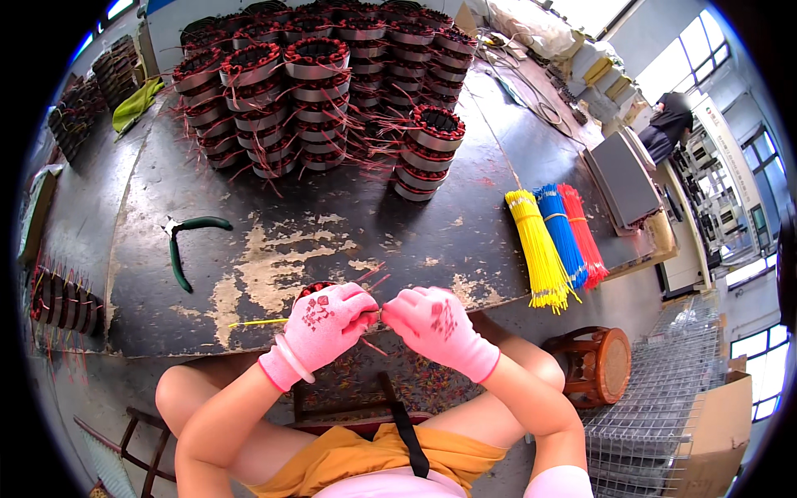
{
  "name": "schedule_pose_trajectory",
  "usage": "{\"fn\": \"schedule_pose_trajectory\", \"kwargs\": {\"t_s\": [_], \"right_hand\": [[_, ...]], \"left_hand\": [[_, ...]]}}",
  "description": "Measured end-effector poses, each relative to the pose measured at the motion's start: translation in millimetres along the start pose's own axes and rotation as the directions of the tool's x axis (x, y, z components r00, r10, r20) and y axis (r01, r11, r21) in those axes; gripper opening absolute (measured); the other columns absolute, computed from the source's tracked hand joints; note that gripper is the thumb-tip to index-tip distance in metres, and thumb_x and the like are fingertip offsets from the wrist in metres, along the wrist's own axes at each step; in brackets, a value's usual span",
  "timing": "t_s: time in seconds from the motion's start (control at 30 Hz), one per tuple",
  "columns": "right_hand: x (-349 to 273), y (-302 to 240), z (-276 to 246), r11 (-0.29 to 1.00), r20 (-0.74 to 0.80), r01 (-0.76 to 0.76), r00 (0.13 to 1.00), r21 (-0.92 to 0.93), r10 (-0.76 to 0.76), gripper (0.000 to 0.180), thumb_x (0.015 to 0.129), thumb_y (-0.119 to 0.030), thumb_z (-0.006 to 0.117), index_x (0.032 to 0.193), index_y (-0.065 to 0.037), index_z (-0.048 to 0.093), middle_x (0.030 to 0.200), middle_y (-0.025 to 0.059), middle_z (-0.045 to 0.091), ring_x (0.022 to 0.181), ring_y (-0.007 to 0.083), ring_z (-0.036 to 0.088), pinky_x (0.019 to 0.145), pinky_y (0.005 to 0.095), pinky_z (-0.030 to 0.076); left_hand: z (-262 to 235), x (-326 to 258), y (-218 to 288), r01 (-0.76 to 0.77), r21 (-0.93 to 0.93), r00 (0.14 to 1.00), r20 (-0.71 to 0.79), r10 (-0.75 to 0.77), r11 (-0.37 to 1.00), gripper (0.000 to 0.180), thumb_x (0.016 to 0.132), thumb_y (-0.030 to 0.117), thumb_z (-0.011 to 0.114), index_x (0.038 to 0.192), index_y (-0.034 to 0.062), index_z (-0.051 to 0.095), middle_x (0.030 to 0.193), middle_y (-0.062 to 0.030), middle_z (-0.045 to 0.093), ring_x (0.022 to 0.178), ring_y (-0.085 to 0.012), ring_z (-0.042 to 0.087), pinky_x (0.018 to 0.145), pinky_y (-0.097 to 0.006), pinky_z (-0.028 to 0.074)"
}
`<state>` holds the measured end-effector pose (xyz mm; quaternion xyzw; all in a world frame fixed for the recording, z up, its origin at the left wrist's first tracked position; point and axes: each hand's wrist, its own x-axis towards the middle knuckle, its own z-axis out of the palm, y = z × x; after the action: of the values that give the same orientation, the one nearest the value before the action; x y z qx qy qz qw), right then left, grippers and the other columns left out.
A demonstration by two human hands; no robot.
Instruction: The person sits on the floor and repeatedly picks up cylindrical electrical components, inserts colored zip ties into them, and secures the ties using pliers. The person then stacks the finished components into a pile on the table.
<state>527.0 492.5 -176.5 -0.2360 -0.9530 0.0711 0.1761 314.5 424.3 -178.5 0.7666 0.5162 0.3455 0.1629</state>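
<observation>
My left hand (320,328), in a pink glove, is closed with its thumb and fingers pinched together over the near edge of the table. A yellow wire (259,322) runs out from under it toward the left. Fingertip to fingertip with it, my right hand (440,328), also gloved in pink, pinches too. Thin wire ends lie between them, mostly covered by the fingers. Just behind the left hand a stator (315,289) with red windings shows only its top. Its reddish leads (374,272) stick out around the fingertips.
Stacked stators (317,83) fill the back of the table, one stack (427,153) standing apart. Green-handled cutters (184,241) lie at left. Yellow (538,249), blue (563,234) and red wire bundles (584,236) lie at right. A wooden stool (588,365) stands below; a person (667,124) is farther off.
</observation>
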Motion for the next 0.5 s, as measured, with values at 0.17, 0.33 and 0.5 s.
{"fn": "schedule_pose_trajectory", "kwargs": {"t_s": [0.17,0.33,0.5], "right_hand": [[0.6,-1.0,18.6,-0.068,0.674,-0.718,0.611,0.693,0.416,0.031,0.100,-0.032,0.055,0.090,-0.007,0.069,0.072,0.0033,0.062,0.062,0.0092,0.056,0.057,0.0303,0.047],[2.8,-26.2,-16.3,0.954,-0.257,-0.255,0.922,0.160,0.290,0.019,0.088,-0.027,0.075,0.085,-0.010,0.069,0.078,0.0039,0.066,0.067,0.0259,0.065,0.062,0.0355,0.051],[-9.1,-21.6,12.6,0.950,-0.203,-0.271,0.932,0.156,0.299,0.016,0.090,-0.025,0.073,0.091,-0.009,0.069,0.079,0.0038,0.067,0.065,0.0216,0.064,0.061,0.0317,0.049]], "left_hand": [[-0.7,1.2,-1.2,-0.028,-0.005,1.000,0.005,0.028,1.000,0.010,0.086,0.014,0.071,0.095,0.0110,0.067,0.091,-0.0036,0.067,0.085,-0.0249,0.068,0.069,-0.037,0.055],[-0.6,-2.0,-0.6,0.035,-0.033,0.999,0.010,-0.035,0.999,0.011,0.084,0.011,0.070,0.095,0.0095,0.068,0.092,-0.0061,0.067,0.085,-0.0292,0.067,0.072,-0.039,0.054],[2.1,-0.7,0.6,0.017,-0.023,1.000,0.006,-0.017,1.000,0.012,0.083,0.010,0.071,0.094,0.0090,0.068,0.091,-0.0063,0.067,0.084,-0.0292,0.067,0.072,-0.039,0.055]]}}
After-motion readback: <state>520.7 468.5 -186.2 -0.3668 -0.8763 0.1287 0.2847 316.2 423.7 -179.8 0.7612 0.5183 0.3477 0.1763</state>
